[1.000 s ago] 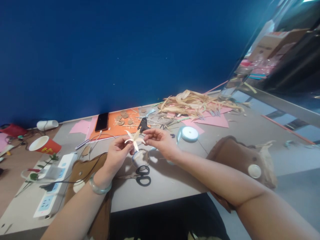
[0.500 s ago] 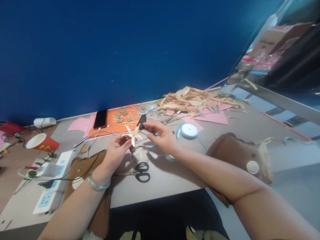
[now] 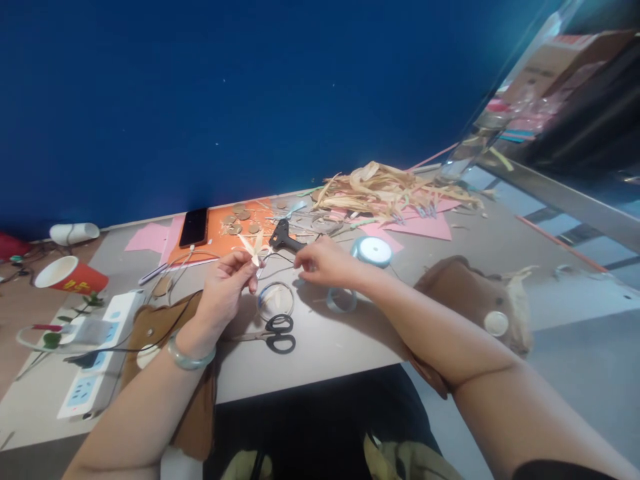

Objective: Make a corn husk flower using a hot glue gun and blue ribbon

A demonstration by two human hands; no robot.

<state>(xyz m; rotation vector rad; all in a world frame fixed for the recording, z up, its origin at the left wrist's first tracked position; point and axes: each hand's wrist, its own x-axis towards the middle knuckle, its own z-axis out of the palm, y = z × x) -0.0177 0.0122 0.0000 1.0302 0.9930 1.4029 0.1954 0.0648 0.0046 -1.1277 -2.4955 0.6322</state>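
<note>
My left hand (image 3: 227, 283) pinches a pale, petalled flower shape (image 3: 256, 251) that looks like dried husk, its points facing up. A black glue gun (image 3: 283, 235) rests on the table just beyond, its handle end close to my right hand (image 3: 327, 263). The fingers of my right hand are curled together; whatever may be between them cannot be made out. Below the hands lies a clear round ring-like item (image 3: 276, 300), possibly a tape roll. Black-handled scissors (image 3: 280, 333) lie nearer to me. A light blue ribbon spool (image 3: 375, 251) is right of the glue gun.
Dried husks (image 3: 370, 190) are heaped on pink paper at the back. A phone (image 3: 194, 228) lies by an orange sheet (image 3: 220, 223) with wooden discs. To the left are a power strip (image 3: 103, 360) and a tipped red cup (image 3: 83, 277). Brown pouches (image 3: 450, 293) flank my arms.
The glue gun was at my right fingertips and now lies on the table. My right hand has drawn back from its body. The flower remains in my left hand, turned slightly.
</note>
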